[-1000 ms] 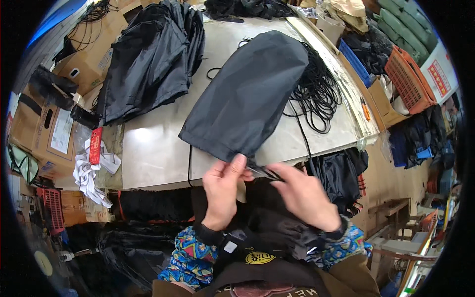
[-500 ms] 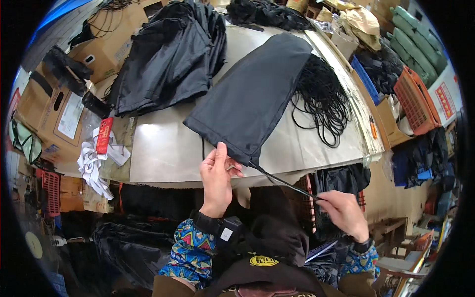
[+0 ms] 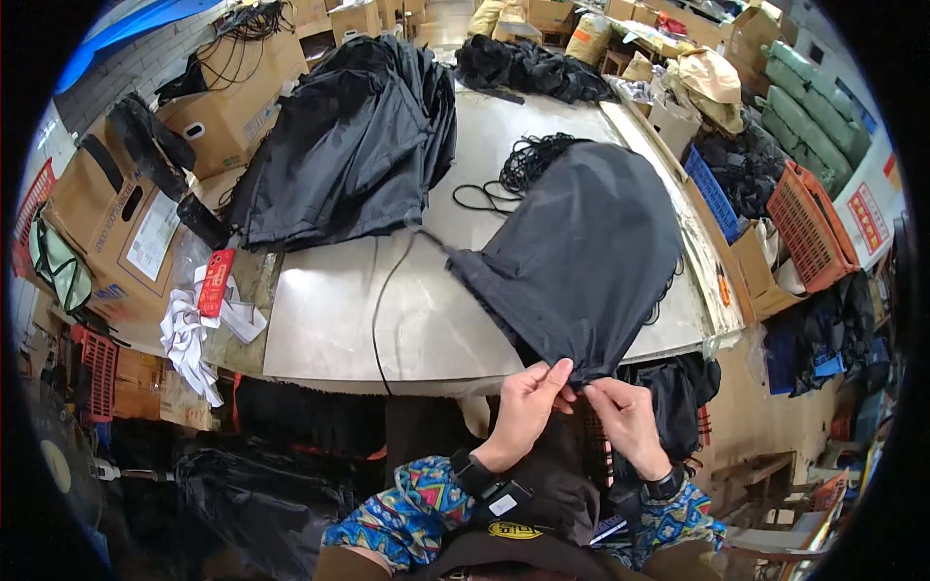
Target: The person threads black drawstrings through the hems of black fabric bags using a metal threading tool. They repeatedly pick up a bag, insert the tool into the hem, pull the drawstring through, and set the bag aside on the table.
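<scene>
A black drawstring bag (image 3: 596, 242) lies on the pale tabletop, its lower corner drawn to the table's front edge. My left hand (image 3: 523, 414) pinches the bunched hem at that corner. Right beside it my right hand (image 3: 628, 416) grips the same gathered hem, fingertips nearly touching the left ones. A thin black cord (image 3: 376, 324) runs from the bag's left corner in a curve over the front edge. Behind the bag, a tangle of black cords (image 3: 533, 163) is partly covered by it. What lies between my fingertips is too small to make out.
A heap of black bags (image 3: 349, 145) stands at the left of the table (image 3: 320, 334). More dark fabric (image 3: 533, 70) is at the back. Cardboard boxes (image 3: 116, 228), a red packet (image 3: 215, 283) and white cloth strips (image 3: 189, 334) sit left; an orange basket (image 3: 812, 225) is at right.
My right hand has let the stretched cord go and joined my left at the hem. The bag has turned and shifted right, its hem now bunched. A cord now trails at its left.
</scene>
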Action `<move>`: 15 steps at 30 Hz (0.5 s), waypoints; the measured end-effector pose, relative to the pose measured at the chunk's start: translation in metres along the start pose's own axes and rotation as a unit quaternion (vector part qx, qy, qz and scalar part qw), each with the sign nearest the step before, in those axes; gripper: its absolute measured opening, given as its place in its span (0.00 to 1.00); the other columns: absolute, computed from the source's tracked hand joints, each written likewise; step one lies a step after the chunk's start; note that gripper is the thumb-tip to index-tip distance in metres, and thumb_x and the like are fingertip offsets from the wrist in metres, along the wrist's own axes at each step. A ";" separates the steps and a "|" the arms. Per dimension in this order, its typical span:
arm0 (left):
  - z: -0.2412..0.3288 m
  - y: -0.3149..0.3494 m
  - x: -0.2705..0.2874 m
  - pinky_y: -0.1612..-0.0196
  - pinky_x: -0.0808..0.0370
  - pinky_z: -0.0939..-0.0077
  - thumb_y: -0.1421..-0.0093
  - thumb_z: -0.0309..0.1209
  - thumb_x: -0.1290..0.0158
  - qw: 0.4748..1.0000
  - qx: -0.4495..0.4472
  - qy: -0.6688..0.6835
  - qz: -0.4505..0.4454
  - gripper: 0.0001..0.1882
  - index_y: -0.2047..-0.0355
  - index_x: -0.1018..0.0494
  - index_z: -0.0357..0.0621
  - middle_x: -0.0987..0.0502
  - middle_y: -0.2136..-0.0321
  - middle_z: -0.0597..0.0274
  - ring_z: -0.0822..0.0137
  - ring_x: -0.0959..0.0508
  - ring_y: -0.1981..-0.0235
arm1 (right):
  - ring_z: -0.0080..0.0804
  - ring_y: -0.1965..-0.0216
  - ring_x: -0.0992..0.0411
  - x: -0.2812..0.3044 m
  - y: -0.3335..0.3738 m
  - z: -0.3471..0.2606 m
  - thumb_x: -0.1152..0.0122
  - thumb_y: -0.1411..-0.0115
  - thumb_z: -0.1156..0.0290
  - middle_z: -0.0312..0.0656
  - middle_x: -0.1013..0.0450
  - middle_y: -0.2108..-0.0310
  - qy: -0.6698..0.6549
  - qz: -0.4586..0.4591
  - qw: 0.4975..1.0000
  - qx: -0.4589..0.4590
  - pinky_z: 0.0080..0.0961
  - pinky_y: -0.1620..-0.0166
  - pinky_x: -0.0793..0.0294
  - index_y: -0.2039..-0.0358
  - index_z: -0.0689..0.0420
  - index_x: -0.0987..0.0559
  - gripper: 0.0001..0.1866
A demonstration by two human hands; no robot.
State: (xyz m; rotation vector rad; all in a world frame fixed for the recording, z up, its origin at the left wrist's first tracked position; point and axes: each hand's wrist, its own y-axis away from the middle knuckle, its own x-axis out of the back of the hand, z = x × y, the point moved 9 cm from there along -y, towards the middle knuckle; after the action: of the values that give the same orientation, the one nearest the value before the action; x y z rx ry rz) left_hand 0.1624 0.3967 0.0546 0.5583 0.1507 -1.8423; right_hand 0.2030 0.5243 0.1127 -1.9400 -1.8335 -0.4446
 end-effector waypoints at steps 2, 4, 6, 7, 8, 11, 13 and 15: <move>0.004 -0.005 0.009 0.62 0.28 0.83 0.37 0.32 0.49 0.999 -0.025 -0.023 -0.003 0.10 0.64 0.26 0.37 0.23 0.70 0.63 0.76 0.25 0.68 | 0.20 0.78 0.32 -0.010 -0.005 0.000 0.44 0.39 0.73 0.40 0.28 0.80 -0.064 -0.019 0.997 -0.028 0.20 0.74 0.33 0.70 0.65 0.23 0.07; 0.039 -0.002 -0.003 0.60 0.29 0.84 0.37 0.30 0.50 0.996 -0.076 0.037 -0.013 0.10 0.60 0.29 0.35 0.24 0.65 0.63 0.78 0.27 0.65 | 0.17 0.79 0.34 -0.017 -0.009 -0.003 0.44 0.39 0.73 0.36 0.30 0.83 -0.075 -0.035 0.997 -0.006 0.19 0.75 0.35 0.73 0.63 0.24 0.08; 0.050 -0.005 -0.005 0.55 0.31 0.81 0.37 0.24 0.52 0.989 -0.114 0.064 -0.064 0.15 0.50 0.35 0.35 0.28 0.56 0.62 0.78 0.29 0.58 | 0.24 0.80 0.31 -0.020 -0.002 -0.002 0.44 0.40 0.73 0.40 0.29 0.83 -0.044 -0.076 0.996 0.011 0.22 0.75 0.34 0.74 0.63 0.24 0.08; 0.052 -0.003 -0.005 0.54 0.31 0.80 0.37 0.23 0.52 0.990 -0.124 0.043 -0.059 0.16 0.49 0.36 0.35 0.28 0.56 0.62 0.76 0.29 0.57 | 0.29 0.80 0.30 -0.021 -0.002 -0.008 0.44 0.41 0.73 0.42 0.29 0.83 -0.032 -0.097 0.994 0.027 0.24 0.74 0.33 0.75 0.63 0.25 0.08; 0.050 -0.005 -0.013 0.52 0.32 0.80 0.37 0.22 0.52 0.989 -0.131 0.022 -0.060 0.18 0.47 0.37 0.34 0.28 0.55 0.61 0.75 0.29 0.56 | 0.31 0.77 0.28 -0.012 -0.004 -0.017 0.45 0.41 0.75 0.43 0.27 0.80 0.070 -0.052 0.992 0.088 0.25 0.72 0.31 0.74 0.64 0.24 0.07; 0.057 0.000 -0.028 0.53 0.33 0.81 0.36 0.25 0.53 0.979 -0.179 -0.077 -0.065 0.18 0.47 0.39 0.36 0.30 0.54 0.63 0.77 0.31 0.57 | 0.42 0.75 0.30 -0.003 -0.012 -0.037 0.42 0.45 0.76 0.45 0.27 0.78 0.116 0.039 0.973 0.194 0.33 0.68 0.33 0.72 0.61 0.22 0.03; 0.065 -0.004 -0.003 0.64 0.33 0.85 0.36 0.30 0.51 0.967 -0.235 -0.096 0.024 0.10 0.59 0.35 0.37 0.29 0.68 0.69 0.80 0.32 0.69 | 0.40 0.73 0.30 -0.006 -0.019 -0.073 0.41 0.45 0.74 0.43 0.28 0.77 0.178 0.039 0.942 0.282 0.33 0.68 0.34 0.71 0.62 0.23 0.04; 0.082 -0.007 0.022 0.76 0.37 0.77 0.36 0.33 0.50 0.921 -0.296 -0.221 0.121 0.11 0.71 0.37 0.39 0.34 0.82 0.62 0.76 0.36 0.78 | 0.37 0.68 0.30 0.013 -0.021 -0.094 0.39 0.46 0.73 0.41 0.26 0.73 0.224 0.055 0.923 0.307 0.33 0.66 0.33 0.67 0.62 0.22 0.08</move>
State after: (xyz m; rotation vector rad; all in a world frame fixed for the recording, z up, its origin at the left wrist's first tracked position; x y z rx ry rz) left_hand 0.1261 0.3490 0.1158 -0.2565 0.3049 -1.5285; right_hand 0.1885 0.4871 0.2019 -1.3612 -1.3446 -0.2106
